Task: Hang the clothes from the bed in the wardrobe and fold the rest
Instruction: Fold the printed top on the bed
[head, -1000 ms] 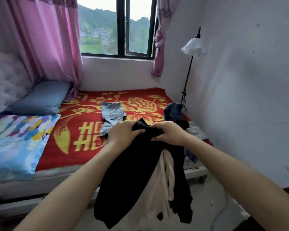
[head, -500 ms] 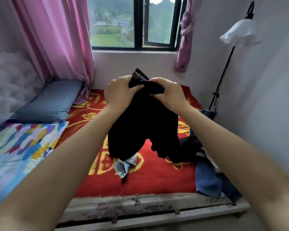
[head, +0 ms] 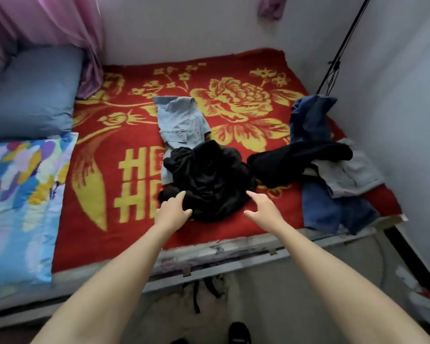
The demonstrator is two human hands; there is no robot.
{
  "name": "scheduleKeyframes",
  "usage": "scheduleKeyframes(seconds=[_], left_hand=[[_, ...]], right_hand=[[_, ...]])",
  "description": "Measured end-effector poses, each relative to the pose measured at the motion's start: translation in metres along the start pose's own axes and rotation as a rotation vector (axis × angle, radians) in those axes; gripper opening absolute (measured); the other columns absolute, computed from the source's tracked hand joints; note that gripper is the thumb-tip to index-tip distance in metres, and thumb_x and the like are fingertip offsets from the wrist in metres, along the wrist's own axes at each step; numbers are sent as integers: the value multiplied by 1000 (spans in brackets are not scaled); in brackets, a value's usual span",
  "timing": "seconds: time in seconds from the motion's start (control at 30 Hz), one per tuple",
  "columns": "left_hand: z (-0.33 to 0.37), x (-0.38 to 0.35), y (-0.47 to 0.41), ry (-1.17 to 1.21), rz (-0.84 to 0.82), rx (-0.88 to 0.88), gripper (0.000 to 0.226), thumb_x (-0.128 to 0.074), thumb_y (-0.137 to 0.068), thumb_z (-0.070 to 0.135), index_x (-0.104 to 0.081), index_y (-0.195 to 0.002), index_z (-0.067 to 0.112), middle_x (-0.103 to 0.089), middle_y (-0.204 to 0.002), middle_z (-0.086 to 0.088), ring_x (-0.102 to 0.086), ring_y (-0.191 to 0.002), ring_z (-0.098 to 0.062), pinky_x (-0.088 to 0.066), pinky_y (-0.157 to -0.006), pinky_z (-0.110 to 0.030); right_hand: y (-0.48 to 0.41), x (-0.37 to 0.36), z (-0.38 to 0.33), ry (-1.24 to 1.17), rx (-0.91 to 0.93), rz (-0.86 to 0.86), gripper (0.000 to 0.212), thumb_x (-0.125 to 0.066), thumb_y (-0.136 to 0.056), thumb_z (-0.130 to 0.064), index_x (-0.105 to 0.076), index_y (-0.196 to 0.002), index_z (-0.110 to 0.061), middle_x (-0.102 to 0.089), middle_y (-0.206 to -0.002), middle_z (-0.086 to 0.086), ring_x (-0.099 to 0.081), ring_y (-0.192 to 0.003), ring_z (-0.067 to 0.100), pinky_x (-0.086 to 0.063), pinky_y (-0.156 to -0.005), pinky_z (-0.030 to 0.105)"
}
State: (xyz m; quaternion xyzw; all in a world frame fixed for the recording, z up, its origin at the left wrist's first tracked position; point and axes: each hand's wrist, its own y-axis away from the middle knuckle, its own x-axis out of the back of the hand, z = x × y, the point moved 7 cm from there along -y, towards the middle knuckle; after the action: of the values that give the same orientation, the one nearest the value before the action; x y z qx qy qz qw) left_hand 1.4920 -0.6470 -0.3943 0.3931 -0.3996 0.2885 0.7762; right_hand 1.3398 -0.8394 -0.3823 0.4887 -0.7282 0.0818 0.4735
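Both left hand [head: 173,211] and right hand [head: 262,207], fingers apart, reach toward a limp black garment [head: 209,177] just ahead, probably best pinched at its edge.

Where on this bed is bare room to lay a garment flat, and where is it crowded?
Free: the red blanket between the patterned quilt and the crumpled black garment, and the far strip along the wall behind the pale denim garment. Crowded: the right edge, where jeans, a grey garment and a black piece overlap.
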Motion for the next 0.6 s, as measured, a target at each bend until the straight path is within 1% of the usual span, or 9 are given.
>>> scheduleKeyframes(seconds=[0.03, 0.07, 0.2, 0.3, 0.37, 0.5, 0.57, 0.6], left_hand=[[-9, -13, 4, -14, -16, 0, 62, -50, -95, 33, -22, -149, 22, -52, -133, -8, -57, -108, -28, -48, -79, -37], [-22, -27, 8, -32, -48, 3, 62, -50, -95, 33, -23, -149, 22, -53, -131, -7, -57, -108, -27, -46, -78, -36], [-61, -74, 32, -34, -136, 27, 60, -51, -94, 33, -25, -147, 22, -51, -134, -6, -50, -120, -26, -45, -91, -38], [-93, -104, 60, 0, -188, 43, 57, -50, -95, 32, -28, -146, 21, -52, -134, -5, -50, -120, -24, -46, -91, -38], [-114, -121, 83, 13, -195, 64, 56, -50, -95, 33, -30, -145, 21, -51, -135, -4, -49, -121, -24, -46, -90, -36], [-158, -155, 121, 0, -170, 151, 57, -50, -95, 35, -29, -146, 21, -50, -137, -3, -45, -126, -22, -43, -95, -36], [-179, -186, 132, -36, -156, 194, 56, -49, -95, 37, -31, -146, 22, -51, -135, -2, -45, -125, -22, -41, -96, -36], [-188, -205, 134, -65, -175, 210, 55, -48, -95, 38, -31, -145, 23, -52, -134, -2, -44, -125, -22, -40, -96, -35]], right_hand=[[7, -16, 8, 8, -30, -20, 61, -59, -89, -21, -34, -145, -18, -39, -143, 9, -39, -130, 24, -36, -103, 33], [14, -37, 13, 8, -65, -42, 60, -58, -90, -22, -35, -144, -18, -39, -143, 9, -39, -129, 24, -35, -103, 33], [45, -107, 30, 9, -125, -125, 57, -57, -91, -22, -36, -144, -15, -37, -145, 9, -35, -133, 24, -32, -106, 31], [71, -155, 42, 41, -165, -202, 56, -57, -91, -24, -37, -143, -17, -36, -145, 7, -33, -134, 22, -34, -105, 33], [88, -179, 52, 80, -181, -241, 55, -57, -91, -26, -38, -142, -19, -39, -144, 6, -34, -133, 22, -35, -104, 33], [109, -222, 72, 141, -180, -322, 53, -56, -91, -29, -40, -141, -21, -40, -141, 7, -37, -131, 23, -36, -102, 32], [115, -250, 89, 169, -160, -346, 52, -55, -91, -30, -40, -141, -21, -41, -141, 6, -37, -131, 22, -36, -103, 30], [117, -265, 99, 179, -154, -356, 52, -55, -92, -31, -40, -140, -21, -40, -141, 5, -37, -131, 22, -35, -103, 30]])
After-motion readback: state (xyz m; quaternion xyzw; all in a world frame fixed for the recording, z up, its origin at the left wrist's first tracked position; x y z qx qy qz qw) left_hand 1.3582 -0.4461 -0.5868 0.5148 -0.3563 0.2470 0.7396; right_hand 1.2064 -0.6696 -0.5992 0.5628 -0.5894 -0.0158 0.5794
